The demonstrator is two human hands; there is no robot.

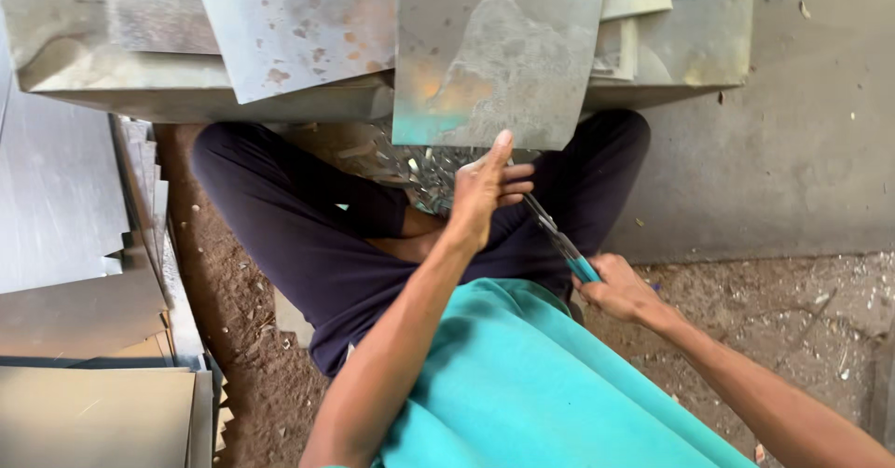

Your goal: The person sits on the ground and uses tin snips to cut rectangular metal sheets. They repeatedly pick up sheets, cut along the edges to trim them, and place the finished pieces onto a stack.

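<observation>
I sit cross-legged on the ground, looking down at my lap. My left hand [485,188] grips the near edge of a stained, discoloured metal sheet [499,53] that tilts away from me, thumb pressed up against its face. My right hand [617,286] is closed on the teal handles of metal shears [557,237]. The dark blades run up and to the left, and their tips meet the sheet's lower edge just beside my left fingers. The blade tips are partly hidden behind that hand.
More rusty metal sheets [289,30] lean across the top of the view. A stack of cut sheets [65,207] lies at my left, with tan boards [93,412] below it. Small metal offcuts [424,165] lie between my knees. A grey slab [811,132] and dirt lie at right.
</observation>
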